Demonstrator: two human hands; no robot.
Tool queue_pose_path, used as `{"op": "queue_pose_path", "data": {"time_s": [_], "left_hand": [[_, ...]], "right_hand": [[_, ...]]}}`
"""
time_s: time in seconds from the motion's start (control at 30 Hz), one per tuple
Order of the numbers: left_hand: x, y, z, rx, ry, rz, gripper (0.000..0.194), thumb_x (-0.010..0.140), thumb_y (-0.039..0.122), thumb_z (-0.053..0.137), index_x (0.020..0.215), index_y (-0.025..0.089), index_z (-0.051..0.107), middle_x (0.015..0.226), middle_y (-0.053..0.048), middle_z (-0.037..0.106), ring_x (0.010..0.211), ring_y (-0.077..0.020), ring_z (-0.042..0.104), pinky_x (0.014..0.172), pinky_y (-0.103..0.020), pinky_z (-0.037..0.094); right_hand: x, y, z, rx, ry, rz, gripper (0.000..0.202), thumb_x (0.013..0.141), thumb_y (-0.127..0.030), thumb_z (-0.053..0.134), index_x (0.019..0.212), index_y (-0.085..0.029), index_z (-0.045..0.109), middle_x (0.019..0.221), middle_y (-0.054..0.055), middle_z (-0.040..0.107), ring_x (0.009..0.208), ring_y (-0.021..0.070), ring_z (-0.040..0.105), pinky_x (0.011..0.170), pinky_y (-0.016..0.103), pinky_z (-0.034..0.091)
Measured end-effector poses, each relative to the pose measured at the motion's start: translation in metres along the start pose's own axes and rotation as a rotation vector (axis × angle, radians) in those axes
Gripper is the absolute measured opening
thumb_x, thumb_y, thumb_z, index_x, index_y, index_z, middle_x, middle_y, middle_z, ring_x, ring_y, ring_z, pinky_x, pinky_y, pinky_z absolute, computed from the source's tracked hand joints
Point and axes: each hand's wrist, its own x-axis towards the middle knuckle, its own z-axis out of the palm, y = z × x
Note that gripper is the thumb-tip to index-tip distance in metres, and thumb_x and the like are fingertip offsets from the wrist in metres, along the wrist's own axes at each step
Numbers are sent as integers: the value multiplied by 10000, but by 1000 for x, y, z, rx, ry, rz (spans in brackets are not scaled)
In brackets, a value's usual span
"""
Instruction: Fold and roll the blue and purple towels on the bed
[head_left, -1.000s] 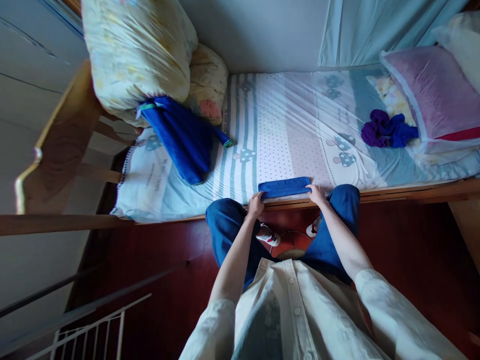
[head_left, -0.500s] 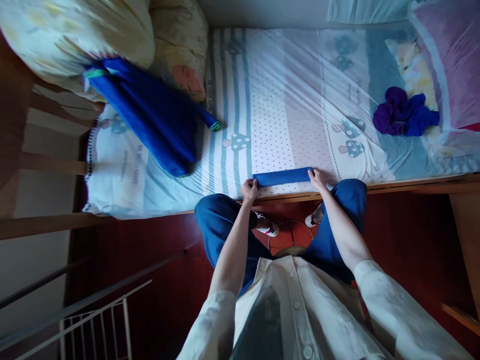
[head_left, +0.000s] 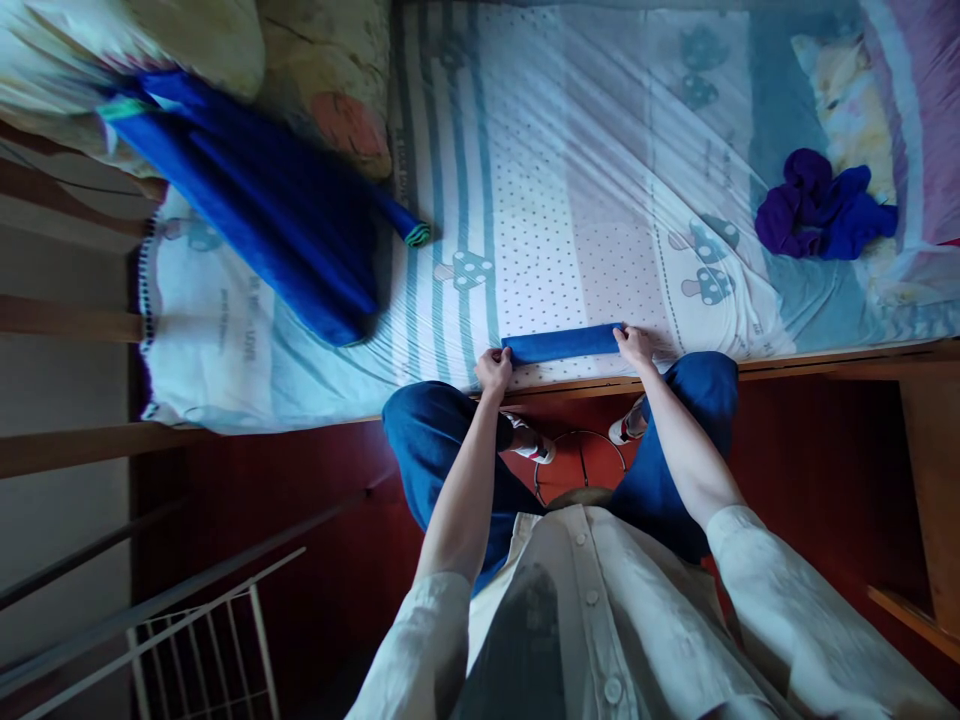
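Observation:
A narrow folded blue cloth strip (head_left: pixel 562 345) lies along the front edge of the bed, on the dotted part of the sheet (head_left: pixel 532 240). My left hand (head_left: pixel 494 370) pinches its left end, with fingers closed. At the right end my right hand (head_left: pixel 634 346) grips the corner between thumb and fingers. A larger blue cloth (head_left: pixel 292 220) with green edging is spread at the left, against the pillows. Purple and blue crumpled cloths (head_left: pixel 825 208) lie at the right of the bed.
Pale yellow pillows (head_left: pixel 322 80) fill the back left, and a pink cushion (head_left: pixel 930 110) the far right. The wooden bed edge (head_left: pixel 795 370) runs before my knees. A white metal rack (head_left: pixel 202 650) stands at the lower left.
The view has shifted slightly, so the bed and the large blue cloth appear higher and farther left. Both hands keep hold of the strip's ends.

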Motion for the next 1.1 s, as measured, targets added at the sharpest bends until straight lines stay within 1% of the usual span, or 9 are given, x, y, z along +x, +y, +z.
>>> {"op": "queue_pose_path", "data": {"time_s": [0.2, 0.33, 0.47, 0.63, 0.77, 0.87, 0.97, 1.03, 1.1], "left_hand": [[-13, -2, 4, -6, 106, 147, 308, 925, 259, 535, 1182, 150, 665, 1213, -175, 692, 1233, -307, 621, 1117, -449, 443], [-10, -4, 3, 22, 53, 195, 432, 896, 260, 574, 1304, 119, 600, 1243, -199, 681, 1254, -329, 611, 1119, -463, 438], [3, 0, -2, -39, -16, 86, 426, 839, 308, 665, 1232, 146, 639, 1129, -151, 740, 1169, -310, 664, 1063, -424, 471], [11, 9, -8, -251, -108, -92, 392, 716, 313, 767, 1073, 164, 702, 922, -86, 758, 971, -264, 717, 856, -331, 533], [6, 21, -19, -382, -118, -8, 302, 685, 275, 764, 964, 170, 717, 866, -50, 738, 908, -234, 720, 794, -293, 534], [-1, 37, -34, -474, -121, 146, 261, 693, 226, 741, 948, 179, 709, 956, -50, 743, 883, -214, 723, 793, -288, 548], [-10, 56, -53, -519, -125, 348, 242, 707, 185, 726, 948, 187, 710, 1001, -60, 751, 877, -221, 726, 838, -326, 566], [-17, 68, -68, -528, -121, 490, 233, 720, 182, 730, 952, 197, 717, 993, -58, 757, 892, -232, 727, 871, -353, 575], [-21, 78, -86, -539, -111, 610, 226, 739, 192, 734, 965, 210, 726, 986, -56, 759, 912, -238, 725, 885, -369, 585]], "right_hand": [[7, 12, 5, 100, 28, -52, 431, 1020, -528, 473, 1071, -170, 706, 1128, 170, 752, 1098, 295, 674, 917, 340, 475], [15, 22, 9, 189, 50, -79, 391, 956, -536, 550, 1013, -174, 686, 1037, 118, 750, 1027, 245, 679, 904, 318, 484], [15, 28, 7, 171, 146, -134, 317, 871, -501, 650, 981, -204, 640, 1079, 112, 717, 1070, 252, 644, 957, 350, 486], [5, 22, -9, 30, 246, -236, 366, 845, -401, 674, 1148, -214, 593, 1269, 151, 639, 1243, 313, 553, 1039, 450, 462], [-8, -11, -32, -87, 177, -450, 526, 816, -342, 729, 1306, -220, 583, 1418, 162, 569, 1376, 348, 476, 1112, 524, 416], [-22, -53, -45, -88, 71, -672, 732, 735, -354, 839, 1402, -227, 564, 1500, 158, 534, 1428, 333, 455, 1176, 501, 378], [-40, -101, -50, -39, -21, -802, 902, 625, -305, 923, 1446, -240, 555, 1520, 149, 539, 1425, 320, 483, 1179, 460, 390], [-53, -131, -50, -4, -100, -843, 877, 583, -266, 936, 1395, -243, 605, 1435, 123, 625, 1340, 308, 572, 1122, 429, 448], [-66, -157, -49, 15, -155, -862, 692, 591, -245, 919, 1246, -232, 694, 1241, 77, 739, 1180, 289, 672, 1015, 393, 513]]}}
